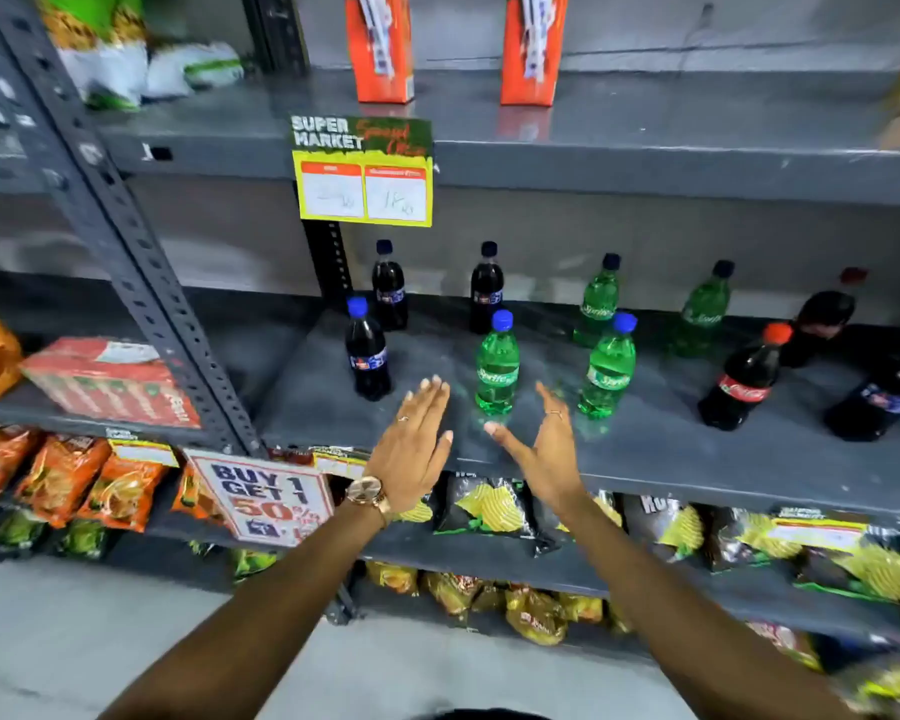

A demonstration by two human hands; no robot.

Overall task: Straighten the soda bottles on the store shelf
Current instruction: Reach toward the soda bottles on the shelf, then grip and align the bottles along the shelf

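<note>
Soda bottles stand scattered on the grey middle shelf (645,449). A green Sprite bottle (497,363) with a blue cap stands upright at the front, just beyond my hands. My left hand (414,449) is flat and open to its left, and my right hand (541,449) is open to its right; neither touches it. A dark cola bottle (367,350) stands left of it and a second Sprite bottle (608,368) right of it. Two dark bottles (390,288) and two green ones (598,304) stand behind. A red-capped Coca-Cola bottle (744,379) stands further right.
A yellow price sign (362,171) hangs from the shelf above. Two orange cartons (380,44) stand on that upper shelf. A red box (110,381) lies on the left shelf. Chip bags (484,506) fill the shelves below, beside a "Buy 1 Get 1" sign (263,496).
</note>
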